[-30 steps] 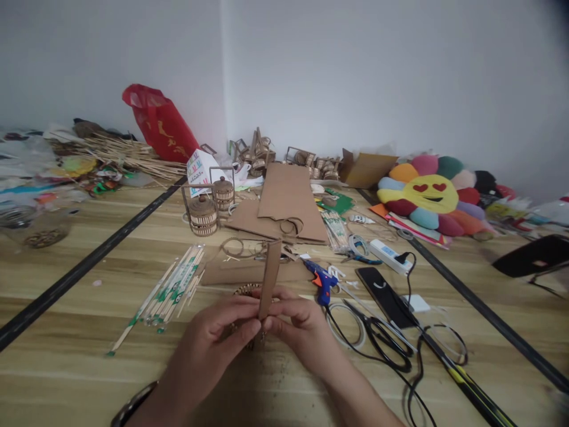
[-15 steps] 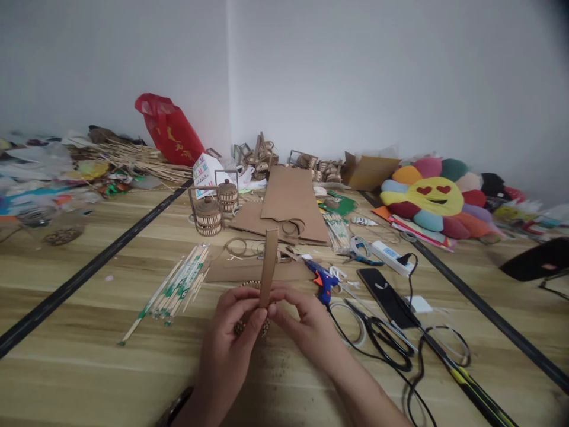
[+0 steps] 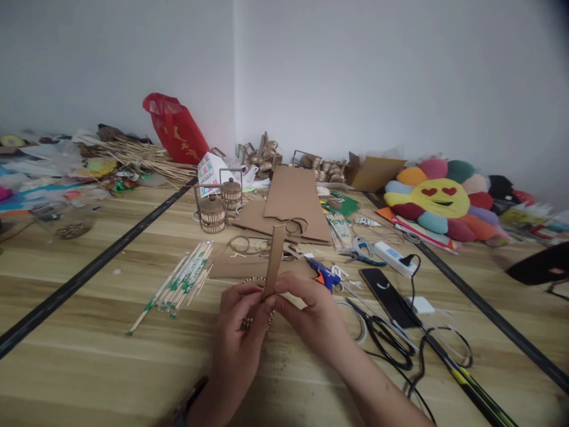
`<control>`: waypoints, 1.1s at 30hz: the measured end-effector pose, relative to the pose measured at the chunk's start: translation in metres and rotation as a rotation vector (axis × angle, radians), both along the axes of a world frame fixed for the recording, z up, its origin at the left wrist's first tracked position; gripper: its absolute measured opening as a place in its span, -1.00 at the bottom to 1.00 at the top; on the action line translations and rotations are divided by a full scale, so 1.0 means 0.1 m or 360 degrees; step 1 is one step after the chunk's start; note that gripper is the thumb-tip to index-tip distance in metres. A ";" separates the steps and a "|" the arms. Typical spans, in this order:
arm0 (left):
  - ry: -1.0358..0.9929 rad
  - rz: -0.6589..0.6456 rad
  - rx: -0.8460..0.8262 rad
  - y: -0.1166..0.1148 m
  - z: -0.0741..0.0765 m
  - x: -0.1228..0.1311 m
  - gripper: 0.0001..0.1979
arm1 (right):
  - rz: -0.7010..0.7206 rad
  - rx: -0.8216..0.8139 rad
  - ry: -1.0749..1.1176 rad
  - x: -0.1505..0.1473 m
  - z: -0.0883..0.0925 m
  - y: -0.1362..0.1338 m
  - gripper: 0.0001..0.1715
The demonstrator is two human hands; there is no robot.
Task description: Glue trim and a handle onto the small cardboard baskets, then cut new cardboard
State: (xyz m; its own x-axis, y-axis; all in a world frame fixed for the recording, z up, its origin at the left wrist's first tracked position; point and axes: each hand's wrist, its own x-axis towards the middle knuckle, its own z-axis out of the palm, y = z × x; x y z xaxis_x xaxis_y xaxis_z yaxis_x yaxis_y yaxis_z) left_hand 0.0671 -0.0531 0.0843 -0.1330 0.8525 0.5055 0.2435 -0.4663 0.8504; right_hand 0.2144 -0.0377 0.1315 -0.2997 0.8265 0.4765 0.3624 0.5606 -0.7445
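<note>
White walls meet in a corner behind a wooden table [image 3: 89,367] strewn with craft clutter. Near its front middle, both hands pinch the lower end of an upright cardboard strip [image 3: 274,255], which leans slightly toward 1 o'clock. The left hand [image 3: 240,329] grips it between thumb and forefinger from 8 o'clock; the right hand [image 3: 311,311] pinches it from 4 o'clock, fingers curled in. A small beaded ring [image 3: 255,281] lies on the table right behind the hands, partly hidden by them.

At 9 o'clock of the hands lies a bundle of sticks [image 3: 180,283]. At 2 o'clock, near the right hand, a blue glue gun [image 3: 326,274]; farther out at 3 o'clock, black scissors [image 3: 384,335] and a phone [image 3: 390,295]. Cardboard sheets [image 3: 293,198] lie at 12 o'clock, with two small baskets [image 3: 217,207] at 11. A flower cushion [image 3: 438,198] sits at 2 o'clock by the wall, a red bag [image 3: 175,127] at 11.
</note>
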 end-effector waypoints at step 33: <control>0.0176 0.0122 0.0226 0.04 0.06 0.07 -0.75 | -0.0040 -0.0053 -0.0219 -0.01 0.22 0.00 -0.74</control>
